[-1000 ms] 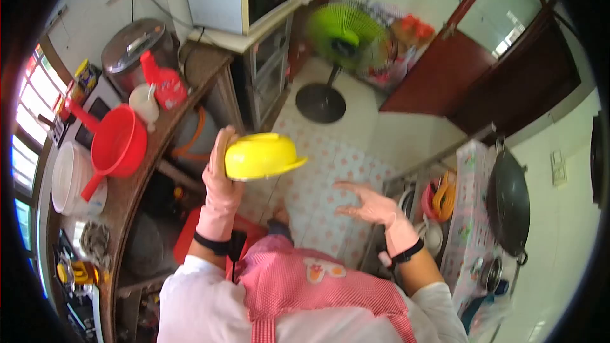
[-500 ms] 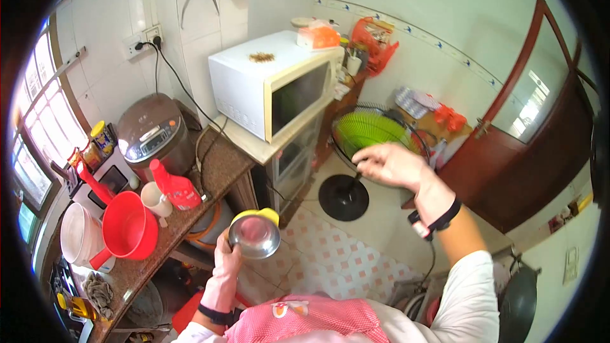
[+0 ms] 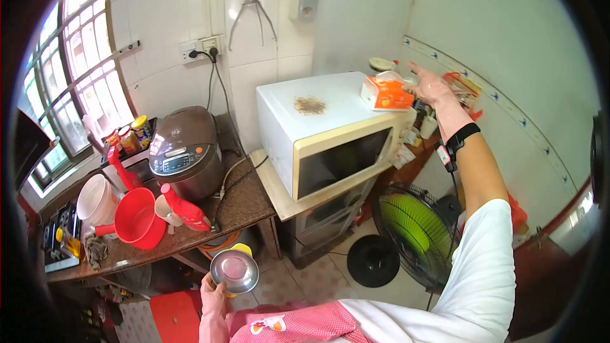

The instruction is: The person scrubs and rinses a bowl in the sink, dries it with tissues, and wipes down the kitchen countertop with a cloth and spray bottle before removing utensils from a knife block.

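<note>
At the left of the counter [image 3: 251,206], a pale tub [image 3: 97,197] stands just beside a red scoop [image 3: 141,219], then a cup [image 3: 163,208] and a red bottle [image 3: 185,211], with the rice cooker [image 3: 187,143] behind. Below the counter's edge, the left hand [image 3: 214,295] grips the bowl [image 3: 235,272] by its near left side. The thumb rests at the rim, the other fingers are partly hidden, and the bowl reaches up and rightward from them over the floor, its steel inside showing. Further right, the tissue box [image 3: 386,95] sits on the microwave's [image 3: 279,140] top. At its right end the right hand [image 3: 435,92] has its fingers spread, the box just left of them; whether they touch it, I cannot tell.
</note>
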Available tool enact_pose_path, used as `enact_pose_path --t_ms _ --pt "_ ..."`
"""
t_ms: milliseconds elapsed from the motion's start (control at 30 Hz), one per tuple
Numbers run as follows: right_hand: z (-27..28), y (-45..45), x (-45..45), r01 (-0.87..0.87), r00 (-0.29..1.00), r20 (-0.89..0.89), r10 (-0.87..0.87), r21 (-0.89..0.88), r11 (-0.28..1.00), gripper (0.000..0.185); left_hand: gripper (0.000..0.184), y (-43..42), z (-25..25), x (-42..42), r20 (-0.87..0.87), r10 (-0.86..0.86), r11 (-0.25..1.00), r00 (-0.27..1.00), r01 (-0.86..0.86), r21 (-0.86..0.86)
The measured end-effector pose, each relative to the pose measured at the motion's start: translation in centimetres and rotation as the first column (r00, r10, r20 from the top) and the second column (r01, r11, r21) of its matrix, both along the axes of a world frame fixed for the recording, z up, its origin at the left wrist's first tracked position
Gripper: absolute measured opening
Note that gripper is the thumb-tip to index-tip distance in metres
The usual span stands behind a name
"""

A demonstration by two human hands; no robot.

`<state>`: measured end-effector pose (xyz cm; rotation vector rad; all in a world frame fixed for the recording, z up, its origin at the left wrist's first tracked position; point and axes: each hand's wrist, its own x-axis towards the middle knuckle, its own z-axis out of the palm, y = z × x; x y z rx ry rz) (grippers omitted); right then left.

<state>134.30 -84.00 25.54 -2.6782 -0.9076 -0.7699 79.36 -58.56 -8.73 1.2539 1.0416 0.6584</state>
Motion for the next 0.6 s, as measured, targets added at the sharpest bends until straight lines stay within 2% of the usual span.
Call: enact_pose_path --t_ms 67,100,133,267,367,467,567,600 --pt "1.0 1.6 1.8 0.067 0.923 -0.381 -0.053 0.024 0.997 0.075 0.047 -0.8 1.6 0.3 0.009 0.044 0.995 0.999 -0.043 -0.093" --pt "0.1 2.1 3.6 0.063 0.943 -0.327 -0.058 0.005 0.998 0.069 0.047 -1.4 2.3 0.4 0.012 0.063 0.988 0.998 -0.060 -0.141" --pt "-0.8 2.5 6.3 0.061 0.962 -0.267 -0.062 -0.011 0.998 0.064 0.047 -1.1 0.7 -0.1 0.070 0.063 0.985 0.996 -0.051 -0.164" --pt "-0.4 4.1 10.1 0.207 0.975 -0.062 -0.215 -0.114 0.972 0.039 0.046 -0.8 -2.6 -0.8 0.066 0.182 0.982 0.981 -0.185 0.041" --pt "1.4 4.2 10.6 0.162 0.982 0.070 -0.177 0.174 0.971 0.026 0.045 -0.5 -3.6 -1.2 0.044 0.217 0.974 0.975 -0.219 0.053" --pt "4.4 3.7 9.7 0.105 0.975 0.153 -0.160 0.317 0.943 0.027 0.045 -0.5 -2.5 -1.2 0.081 0.175 0.983 0.981 -0.179 0.048" --pt "6.9 2.1 8.3 -0.002 0.993 0.104 -0.049 0.445 0.895 0.025 0.045 -0.6 -2.3 -0.7 0.140 0.228 0.973 0.964 -0.230 -0.005" --pt "7.6 1.4 8.0 -0.028 0.995 0.101 -0.018 0.436 0.899 0.024 0.045 -0.6 -1.9 -0.5 0.138 0.235 0.972 0.962 -0.237 -0.005"
